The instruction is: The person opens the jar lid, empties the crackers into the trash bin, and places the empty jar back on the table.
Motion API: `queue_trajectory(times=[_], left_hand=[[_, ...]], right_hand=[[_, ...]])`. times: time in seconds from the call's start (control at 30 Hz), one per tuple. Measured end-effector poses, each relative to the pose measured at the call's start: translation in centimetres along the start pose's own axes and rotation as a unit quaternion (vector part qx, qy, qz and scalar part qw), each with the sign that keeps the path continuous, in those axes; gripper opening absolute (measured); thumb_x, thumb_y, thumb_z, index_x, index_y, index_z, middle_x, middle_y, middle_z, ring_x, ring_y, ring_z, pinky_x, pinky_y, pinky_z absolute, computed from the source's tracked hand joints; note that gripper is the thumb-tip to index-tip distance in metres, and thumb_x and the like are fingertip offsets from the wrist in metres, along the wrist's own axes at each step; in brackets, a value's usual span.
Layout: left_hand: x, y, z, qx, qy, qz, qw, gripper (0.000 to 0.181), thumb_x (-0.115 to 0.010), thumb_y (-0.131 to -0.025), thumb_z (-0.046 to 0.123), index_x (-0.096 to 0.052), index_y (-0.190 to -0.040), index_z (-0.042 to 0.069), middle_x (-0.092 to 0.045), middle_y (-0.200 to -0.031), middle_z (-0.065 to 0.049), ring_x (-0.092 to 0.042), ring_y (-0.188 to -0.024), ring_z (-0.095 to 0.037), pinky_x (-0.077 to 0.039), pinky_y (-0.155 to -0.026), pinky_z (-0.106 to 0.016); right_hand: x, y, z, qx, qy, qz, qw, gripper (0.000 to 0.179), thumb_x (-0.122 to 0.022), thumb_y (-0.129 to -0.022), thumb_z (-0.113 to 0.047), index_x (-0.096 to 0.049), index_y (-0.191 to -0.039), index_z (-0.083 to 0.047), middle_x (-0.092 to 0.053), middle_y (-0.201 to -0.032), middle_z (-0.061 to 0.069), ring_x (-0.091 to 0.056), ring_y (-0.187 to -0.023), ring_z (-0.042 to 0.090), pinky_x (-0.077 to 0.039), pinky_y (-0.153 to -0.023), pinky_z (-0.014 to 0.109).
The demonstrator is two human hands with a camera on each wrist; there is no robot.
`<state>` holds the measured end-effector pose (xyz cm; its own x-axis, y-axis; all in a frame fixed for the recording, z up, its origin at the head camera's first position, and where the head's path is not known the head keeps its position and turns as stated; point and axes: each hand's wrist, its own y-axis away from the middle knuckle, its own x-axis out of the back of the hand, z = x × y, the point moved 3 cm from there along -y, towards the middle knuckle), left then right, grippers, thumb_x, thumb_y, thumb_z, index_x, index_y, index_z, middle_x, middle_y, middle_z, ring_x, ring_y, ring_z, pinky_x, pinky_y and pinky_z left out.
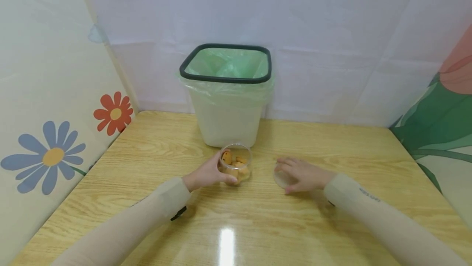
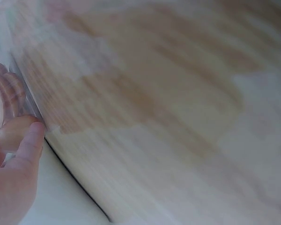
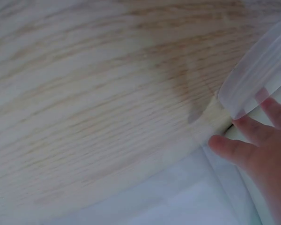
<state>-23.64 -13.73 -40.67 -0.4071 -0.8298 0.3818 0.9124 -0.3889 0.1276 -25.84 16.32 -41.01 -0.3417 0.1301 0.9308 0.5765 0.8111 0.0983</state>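
Observation:
My left hand (image 1: 210, 172) grips a clear round plastic jar (image 1: 236, 167) from its left side, thumb at the near side. Inside the jar lie several orange-tan rounded pieces (image 1: 239, 163), one with dark dots. The left wrist view shows the thumb against the jar wall, with the pieces (image 2: 7, 96) visible through it. To the right, my right hand (image 1: 304, 174) holds a translucent round lid (image 1: 282, 178) low over the table, its fingers and thumb at the rim. In the right wrist view the lid (image 3: 257, 65) is seen edge-on, fingertips against it.
A white waste bin (image 1: 226, 114) with a dark rim and green liner bag stands directly behind the jar. The wooden table (image 1: 147, 147) meets a pale cloth backdrop (image 1: 332, 53) at the back. Flower-printed panels flank both sides.

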Motion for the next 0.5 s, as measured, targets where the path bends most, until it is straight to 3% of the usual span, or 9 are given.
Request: queue_trajectory(times=[0.27,0.5], left_hand=[[0.02,-0.01,0.10,0.001,0.016,-0.001,0.9999,0.106,-0.085,-0.082,0.015,-0.014,-0.160,0.007,-0.027,-0.161,-0.023,-0.024,-0.149,-0.041,-0.020,-0.120,-0.058],[0.07,-0.14,0.27,0.018,0.016,-0.003,0.9997,0.111,-0.087,-0.079,0.014,-0.012,-0.160,0.008,-0.018,-0.164,-0.022,-0.017,-0.151,-0.039,-0.016,-0.121,-0.059]], right_hand=[[0.51,0.61,-0.23,-0.005,0.011,0.014,0.9998,0.074,-0.076,-0.088,-0.032,-0.044,-0.145,0.002,-0.033,-0.154,0.034,-0.032,-0.139,0.056,-0.024,-0.111,0.071],[1.04,0.85,-0.47,-0.005,0.010,0.032,0.9994,0.074,-0.076,-0.087,-0.034,-0.045,-0.144,0.002,-0.034,-0.154,0.033,-0.033,-0.138,0.056,-0.024,-0.111,0.072]])
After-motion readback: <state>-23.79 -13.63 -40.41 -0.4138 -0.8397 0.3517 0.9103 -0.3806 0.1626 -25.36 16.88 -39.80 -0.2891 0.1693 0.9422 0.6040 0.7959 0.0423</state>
